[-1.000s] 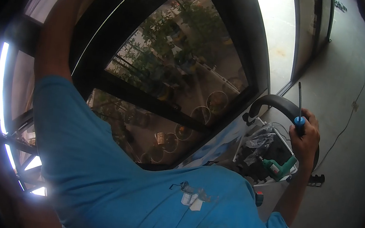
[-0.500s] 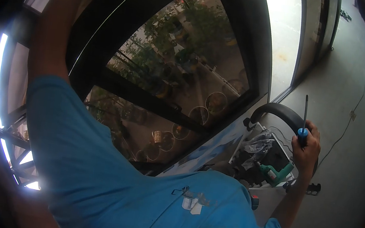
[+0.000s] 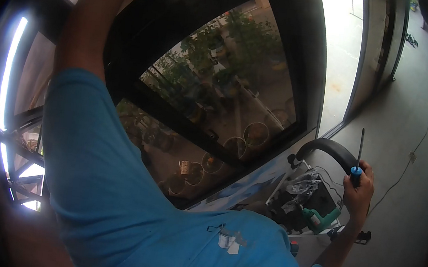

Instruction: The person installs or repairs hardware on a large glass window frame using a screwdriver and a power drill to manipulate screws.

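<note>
My right hand (image 3: pixel 359 191) is closed around the blue handle of a screwdriver (image 3: pixel 356 173), whose long thin shaft points up. Just left of that hand curves a black padded bar (image 3: pixel 331 148) over an open bin. Inside the bin lie a green power tool (image 3: pixel 322 219) and crumpled clear plastic (image 3: pixel 302 188). My left arm is raised along a dark-framed glass window (image 3: pixel 221 71); the left hand itself is hidden at the top edge, against the dark frame.
Behind the glass are plants and round pots (image 3: pixel 256 134). A bright doorway (image 3: pixel 341 69) stands to the right of the window. A thin cable (image 3: pixel 413 156) runs over the grey floor (image 3: pixel 412 108).
The view has shifted, so the window and left arm sit further right. My right hand still holds the screwdriver and appears slightly lower in the picture.
</note>
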Motion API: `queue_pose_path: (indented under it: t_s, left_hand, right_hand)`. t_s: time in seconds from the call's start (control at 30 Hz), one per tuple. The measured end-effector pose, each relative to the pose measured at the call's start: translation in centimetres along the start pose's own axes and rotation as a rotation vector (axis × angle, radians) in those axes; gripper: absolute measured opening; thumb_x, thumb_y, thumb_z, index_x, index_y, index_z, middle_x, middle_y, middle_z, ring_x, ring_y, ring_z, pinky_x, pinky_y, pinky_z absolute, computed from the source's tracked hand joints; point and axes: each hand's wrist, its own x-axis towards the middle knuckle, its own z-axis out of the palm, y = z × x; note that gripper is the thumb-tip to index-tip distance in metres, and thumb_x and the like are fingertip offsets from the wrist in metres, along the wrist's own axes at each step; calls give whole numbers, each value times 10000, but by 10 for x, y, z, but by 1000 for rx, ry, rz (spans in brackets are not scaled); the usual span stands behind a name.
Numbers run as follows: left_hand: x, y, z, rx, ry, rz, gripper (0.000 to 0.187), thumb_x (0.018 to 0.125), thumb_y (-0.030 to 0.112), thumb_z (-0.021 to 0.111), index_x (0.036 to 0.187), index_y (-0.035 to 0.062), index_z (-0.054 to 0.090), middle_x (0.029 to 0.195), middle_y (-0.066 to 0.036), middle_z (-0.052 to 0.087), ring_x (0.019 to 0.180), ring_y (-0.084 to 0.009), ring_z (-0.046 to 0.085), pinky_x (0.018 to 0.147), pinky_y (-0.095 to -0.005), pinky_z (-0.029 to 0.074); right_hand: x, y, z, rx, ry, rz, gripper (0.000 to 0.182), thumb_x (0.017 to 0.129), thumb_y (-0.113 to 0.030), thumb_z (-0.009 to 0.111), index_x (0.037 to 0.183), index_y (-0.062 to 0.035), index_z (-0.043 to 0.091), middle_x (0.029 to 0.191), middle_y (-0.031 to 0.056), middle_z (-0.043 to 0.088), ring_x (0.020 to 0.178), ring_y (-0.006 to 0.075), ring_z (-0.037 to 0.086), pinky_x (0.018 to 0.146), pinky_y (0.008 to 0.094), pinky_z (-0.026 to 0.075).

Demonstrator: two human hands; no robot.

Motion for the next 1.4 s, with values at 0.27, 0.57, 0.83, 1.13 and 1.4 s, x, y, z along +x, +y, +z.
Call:
queue_pose_path:
  t_s: [0.27, 0.57, 0.83, 1.13, 1.4]
  left_hand:
    - [3, 1, 5, 34, 27, -39, 289, 659, 256, 816, 748, 13, 687, 670, -119, 659, 591, -204, 638, 543, -329, 512]
    - [7, -59, 19, -382, 112, 43, 321, 878, 218, 624, 1173, 92, 611, 853, -55, 631, 757, -98, 612, 632, -275, 516]
    - [-15, 14, 60, 409, 681, 18, 375, 615, 210, 756, 913, -3, 675, 898, -252, 660, 834, -396, 642, 758, -462, 518]
    - [-7, 26, 60, 658, 618, -12, 429, 774, 128, 615, 1181, -4, 583, 1068, -243, 646, 1004, -395, 631, 875, -436, 505]
    - [-2, 33, 64, 619, 513, -124, 341, 748, 132, 617, 1034, -47, 668, 992, -237, 687, 951, -377, 671, 858, -441, 520]
  right_hand:
    - [-1, 1, -1, 38, 40, -5, 256, 735, -182, 615, 853, 43, 645, 1191, 173, 589, 1095, 352, 561, 951, 442, 444]
    - [-1, 4, 1, -9, 63, -74, 249, 719, -199, 626, 832, 21, 654, 1169, 173, 599, 1079, 350, 563, 946, 450, 445]
    - [0, 4, 6, -38, 63, -67, 249, 715, -197, 630, 841, 17, 651, 1173, 170, 600, 1073, 351, 564, 934, 450, 448]
    - [-1, 8, -1, -103, 65, -89, 292, 680, -253, 663, 813, 7, 660, 1171, 194, 603, 1081, 353, 563, 950, 449, 445]
    - [-1, 13, 0, -122, 61, -101, 248, 678, -260, 654, 802, -44, 659, 1189, 168, 591, 1087, 343, 557, 928, 453, 454]
